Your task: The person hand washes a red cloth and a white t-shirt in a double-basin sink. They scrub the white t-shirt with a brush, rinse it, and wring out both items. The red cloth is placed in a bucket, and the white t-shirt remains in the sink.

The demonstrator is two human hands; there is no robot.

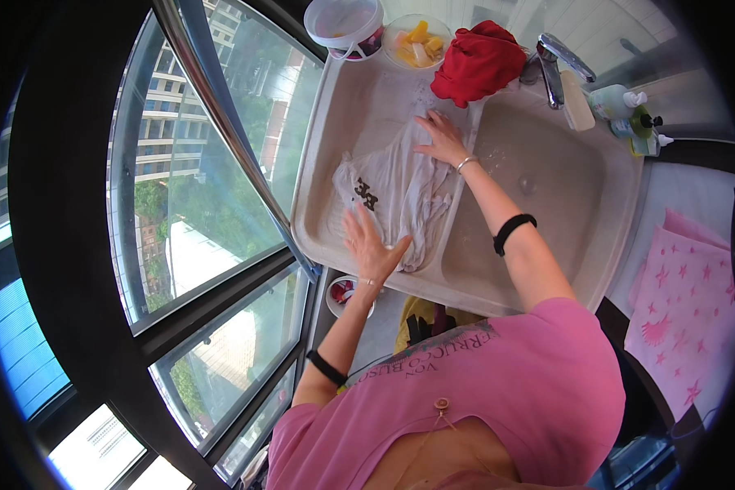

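A wet white garment (404, 174) with dark lettering lies spread and wrinkled over the left, washboard side of a stone-look laundry sink (343, 116). My left hand (372, 245) hovers at or just over its near edge, fingers apart and holding nothing. Farther up, my right hand (442, 139) is on or just above the garment's far right part, with its fingers spread; contact is hard to judge. To the right of the garment, the sink's basin (533, 202) holds some water over the drain. A bunched red cloth (479, 61) sits on the sink's back edge.
A clear plastic bucket (346, 27) and a bowl of yellow and pale pieces (418, 43) stand at the back. Right of the chrome faucet (551, 70) are several pump bottles (634, 119). A window with a metal rail (220, 116) borders the left. A pink patterned cloth (680, 318) lies right.
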